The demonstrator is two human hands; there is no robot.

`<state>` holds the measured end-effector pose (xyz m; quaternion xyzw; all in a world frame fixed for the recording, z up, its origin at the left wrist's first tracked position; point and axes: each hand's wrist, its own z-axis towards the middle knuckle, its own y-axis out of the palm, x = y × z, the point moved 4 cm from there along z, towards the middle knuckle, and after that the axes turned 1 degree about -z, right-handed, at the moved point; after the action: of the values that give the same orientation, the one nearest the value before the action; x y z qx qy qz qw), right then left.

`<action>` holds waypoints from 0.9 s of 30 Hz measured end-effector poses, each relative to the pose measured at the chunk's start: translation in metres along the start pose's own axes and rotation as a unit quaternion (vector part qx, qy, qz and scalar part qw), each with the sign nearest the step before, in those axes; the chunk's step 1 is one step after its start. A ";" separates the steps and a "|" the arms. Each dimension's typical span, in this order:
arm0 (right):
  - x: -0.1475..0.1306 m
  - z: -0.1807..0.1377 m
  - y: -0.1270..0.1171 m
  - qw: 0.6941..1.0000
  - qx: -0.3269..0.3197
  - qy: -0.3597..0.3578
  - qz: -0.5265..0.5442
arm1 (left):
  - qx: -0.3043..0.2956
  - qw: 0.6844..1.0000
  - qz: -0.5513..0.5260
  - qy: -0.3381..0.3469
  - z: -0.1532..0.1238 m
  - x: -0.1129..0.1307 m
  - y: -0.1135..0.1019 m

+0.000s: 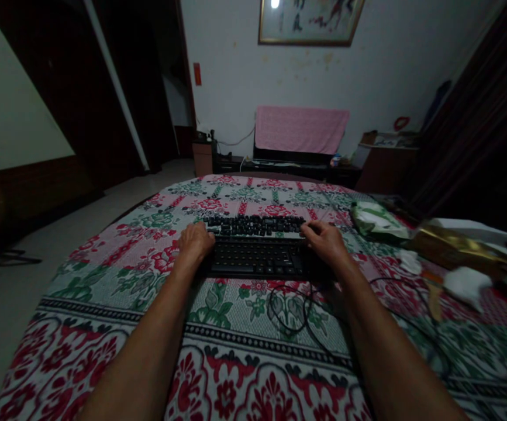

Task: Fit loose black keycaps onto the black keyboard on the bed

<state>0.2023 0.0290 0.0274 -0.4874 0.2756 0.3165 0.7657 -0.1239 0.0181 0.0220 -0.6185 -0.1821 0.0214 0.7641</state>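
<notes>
A black keyboard (253, 257) lies flat on the patterned cloth in front of me, its upper face showing rows of small pale marks. Just beyond it, several loose black keycaps (255, 225) are spread in a long band. My left hand (196, 241) rests at the left end of the band and the keyboard's upper left corner, fingers curled; whatever is under them is hidden. At the right end, my right hand (326, 238) has thumb and fingertips drawn together beside the last keycaps. Anything between those fingertips is too small to make out.
A black cable (306, 316) loops over the tablecloth (218, 342) below the keyboard. To the right are a green-and-white tissue pack (378, 222), a gold box (459, 245), crumpled white tissue (468, 286) and a brush (434, 297). A pink cloth (301, 130) hangs beyond the table.
</notes>
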 end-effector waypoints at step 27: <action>-0.023 -0.021 0.034 0.950 -0.286 -0.004 0.124 | -0.038 0.957 0.047 0.285 -0.044 0.093 0.030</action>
<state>0.1597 0.0152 0.0168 -0.6465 0.2285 0.4765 0.5502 -0.0182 0.0076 0.0093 -0.6351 0.0720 -0.1270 0.7585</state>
